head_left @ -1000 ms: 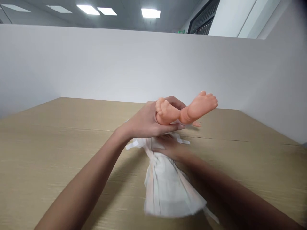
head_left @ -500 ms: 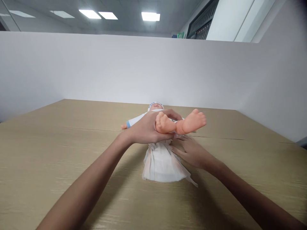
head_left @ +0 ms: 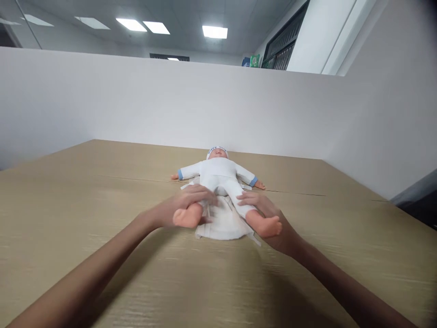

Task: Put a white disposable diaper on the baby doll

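On the bench [head_left: 218, 282], an opened white diaper [head_left: 225, 228] spreads beneath a baby doll [head_left: 218, 169] lying face-up. The blurred left hand [head_left: 186, 202] has its grip wrapped around one lower leg; the right hand [head_left: 264, 207] touches the other, its grip impossible to tell. Beyond stands a white partition [head_left: 205, 105].
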Available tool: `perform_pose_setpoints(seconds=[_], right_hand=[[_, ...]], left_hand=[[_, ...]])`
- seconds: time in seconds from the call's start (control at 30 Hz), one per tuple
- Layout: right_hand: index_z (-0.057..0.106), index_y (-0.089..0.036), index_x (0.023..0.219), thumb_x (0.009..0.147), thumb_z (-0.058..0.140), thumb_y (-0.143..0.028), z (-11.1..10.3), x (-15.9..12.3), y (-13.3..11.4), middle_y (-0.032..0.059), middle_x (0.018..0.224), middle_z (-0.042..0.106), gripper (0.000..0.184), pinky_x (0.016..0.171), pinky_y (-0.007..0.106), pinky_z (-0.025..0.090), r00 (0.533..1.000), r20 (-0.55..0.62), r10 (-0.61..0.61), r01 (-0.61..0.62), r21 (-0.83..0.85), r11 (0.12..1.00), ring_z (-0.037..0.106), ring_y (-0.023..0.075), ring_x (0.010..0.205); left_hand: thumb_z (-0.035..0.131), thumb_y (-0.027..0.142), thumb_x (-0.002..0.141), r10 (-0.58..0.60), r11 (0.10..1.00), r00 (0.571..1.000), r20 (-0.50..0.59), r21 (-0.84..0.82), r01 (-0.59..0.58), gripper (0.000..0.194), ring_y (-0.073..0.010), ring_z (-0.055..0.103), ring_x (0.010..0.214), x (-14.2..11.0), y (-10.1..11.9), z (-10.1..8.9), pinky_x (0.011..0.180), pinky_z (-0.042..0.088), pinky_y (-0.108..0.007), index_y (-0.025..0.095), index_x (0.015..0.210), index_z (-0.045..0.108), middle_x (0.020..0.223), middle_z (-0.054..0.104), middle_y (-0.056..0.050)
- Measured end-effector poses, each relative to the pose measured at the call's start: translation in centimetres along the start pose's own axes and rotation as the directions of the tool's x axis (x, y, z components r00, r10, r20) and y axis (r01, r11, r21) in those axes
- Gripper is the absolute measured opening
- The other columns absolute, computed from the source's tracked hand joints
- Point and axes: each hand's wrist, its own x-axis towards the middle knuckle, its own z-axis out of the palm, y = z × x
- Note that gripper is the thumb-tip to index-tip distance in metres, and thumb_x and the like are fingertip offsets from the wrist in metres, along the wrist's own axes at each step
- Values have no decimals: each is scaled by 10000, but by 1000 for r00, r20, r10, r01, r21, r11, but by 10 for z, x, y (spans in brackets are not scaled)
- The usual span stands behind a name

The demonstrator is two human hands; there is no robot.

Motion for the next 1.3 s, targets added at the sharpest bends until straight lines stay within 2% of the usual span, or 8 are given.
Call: perform_pose_setpoints(seconds=[0.23,0.43,0.63,0.77,0.87,0.97,1.13,1.3], right_hand=[[708,-289,1311,1049,478,-187,10,-31,45,66,1488,688,363,1205,513,493,960,124,-253,256,-10,967,574,272,1474],[691,-314,1361,1070,530,-165,7,-30,47,60,1509,683,364,1207,506,508,951,191,-243,259,-63,964,561,265,1495],[693,-297,1362,1069,530,-171,6,-33,37,83,1547,648,359,1186,470,544,959,236,-156,153,35,988,550,257,1508],[665,-316,1425,1069,515,-179,4,-36,41,63,1621,582,410,1238,476,497,951,301,-74,30,146,989,490,248,1554],[676,-343,1418,1119,406,-214,-5,-33,41,30,1639,564,423,1256,476,481,931,365,-1,-100,259,961,469,229,1569],[670,-336,1422,1144,402,-324,-12,-27,28,40,1622,577,386,1270,506,460,916,398,53,-168,258,951,484,250,1555],[642,-268,1456,990,704,-537,6,-29,-5,168,1576,570,542,1191,624,492,957,290,4,6,-35,999,511,386,1493],[721,-245,1314,1065,520,-281,22,-28,-13,162,1432,656,322,1121,565,523,981,190,43,-20,-122,992,589,351,1382]], left_hand=[[743,155,851,33,985,991,132,166,-55,708,-344,422,1581,-44,-39,18,1280,428,-581,298,1519,554,1608,588,-86],[588,-38,838,-12,964,985,170,264,-34,841,-296,392,1613,-46,-40,21,1289,436,-568,329,1589,495,1684,515,-40],[647,0,893,-62,984,984,169,178,31,800,-285,397,1617,-46,-37,21,1286,465,-528,372,1589,516,1678,524,-11],[529,57,1008,-130,987,977,167,120,110,641,-254,404,1614,-42,-25,16,1281,468,-488,397,1549,562,1639,571,21],[576,277,1065,-214,971,970,114,137,198,426,-298,471,1564,-37,-11,22,1262,472,-498,341,1484,606,1547,642,-25],[774,514,932,-260,944,965,40,219,245,568,-380,501,1499,-31,0,39,1203,503,-550,257,1411,609,1448,664,-110],[692,228,922,-274,889,959,-65,364,279,288,-370,541,1329,-25,0,65,1124,522,-550,199,1204,641,1309,668,-138],[562,234,995,-328,910,930,-165,210,358,130,-314,582,1131,-21,-2,54,1009,523,-481,223,1056,676,1141,726,-78]])
